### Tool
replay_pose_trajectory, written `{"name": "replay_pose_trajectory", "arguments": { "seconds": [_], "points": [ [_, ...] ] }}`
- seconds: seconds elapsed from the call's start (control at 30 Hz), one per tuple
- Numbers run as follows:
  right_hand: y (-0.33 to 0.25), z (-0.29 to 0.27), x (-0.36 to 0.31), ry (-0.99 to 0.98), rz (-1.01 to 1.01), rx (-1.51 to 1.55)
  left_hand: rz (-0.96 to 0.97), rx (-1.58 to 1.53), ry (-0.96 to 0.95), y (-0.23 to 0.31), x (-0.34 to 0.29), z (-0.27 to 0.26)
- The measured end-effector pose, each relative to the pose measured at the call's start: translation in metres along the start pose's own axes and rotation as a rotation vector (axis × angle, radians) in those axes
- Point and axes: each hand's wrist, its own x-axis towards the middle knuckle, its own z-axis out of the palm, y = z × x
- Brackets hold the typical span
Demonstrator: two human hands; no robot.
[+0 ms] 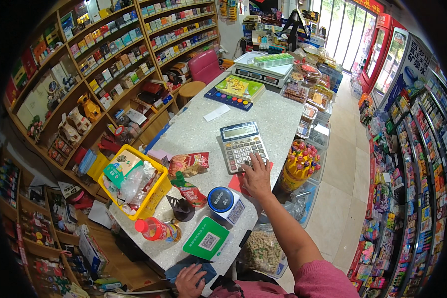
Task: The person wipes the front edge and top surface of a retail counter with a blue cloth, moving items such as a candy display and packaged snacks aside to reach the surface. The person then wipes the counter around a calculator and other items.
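Note:
My right hand [258, 179] rests over the lower keys of a grey calculator [242, 141], its fingers spread and fingertips touching the keypad. A red piece of paper or card [237, 184] lies partly under that hand. My left hand [189, 279] lies with its fingers spread on a dark blue cloth [206, 272] at the counter's near edge. Between the hands stand a green sign with a square code [204, 237] and a round payment speaker [221, 199] with a blue ring. To their left are a red-capped drink bottle [156, 230] and a red pouch with a green cap [189, 191].
A yellow basket [156, 196] of packets sits at the counter's left edge, near a snack bag [189, 164]. Booklets [239, 88] and a scale [263, 69] are farther back. A lollipop tub [297, 166] stands at the right edge. Shelves of goods line both sides.

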Motion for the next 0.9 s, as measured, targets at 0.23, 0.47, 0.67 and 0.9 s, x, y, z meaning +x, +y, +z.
{"name": "replay_pose_trajectory", "arguments": {
  "seconds": [0.23, 0.47, 0.67, 0.9],
  "points": [
    [0.003, 0.005, -0.001, 0.043, 0.021, 0.065, -0.003, -0.010, 0.016, 0.001, 0.001, 0.001],
    [0.033, 0.017, 0.035, 0.154, 0.107, 0.106, 0.000, 0.009, -0.019, -0.001, 0.003, -0.003],
    [0.070, 0.025, 0.098, -0.052, 0.141, 0.023, 0.015, 0.012, -0.027, -0.009, -0.001, 0.002],
    [0.067, 0.039, 0.097, -0.073, 0.130, 0.041, 0.012, 0.034, -0.024, -0.007, -0.002, 0.002]
  ]
}}
